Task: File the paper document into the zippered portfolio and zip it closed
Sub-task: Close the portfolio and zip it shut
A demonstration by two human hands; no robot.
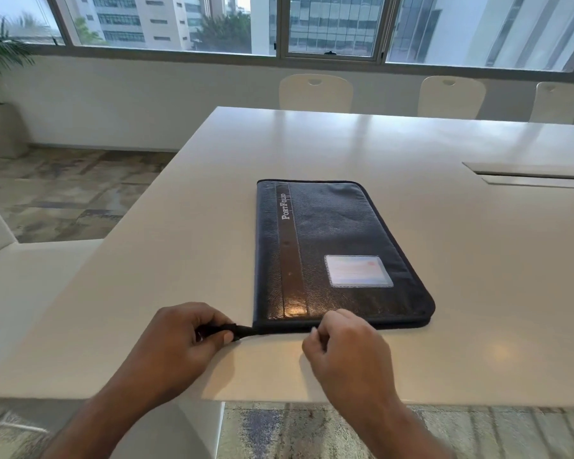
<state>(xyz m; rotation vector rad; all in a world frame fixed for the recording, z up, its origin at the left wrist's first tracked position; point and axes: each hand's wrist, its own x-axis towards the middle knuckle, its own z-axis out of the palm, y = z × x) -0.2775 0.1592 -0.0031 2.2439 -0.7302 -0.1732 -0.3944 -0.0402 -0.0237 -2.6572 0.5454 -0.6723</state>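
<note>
Where it lies: dark portfolio (335,256) flat on white desk (478,260), near edge
Room: windows (332,24), white chairs (315,92) far side
Left hand (183,339): fingers grip black zipper tab (242,331) at near-left corner
Right hand (342,349): fingers curled, pinching portfolio's near edge

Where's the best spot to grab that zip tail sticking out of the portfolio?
Grip the zip tail at its free end, coming from the left, as the left hand does. It juts sideways off the portfolio's near-left corner, flat on the table.
</note>
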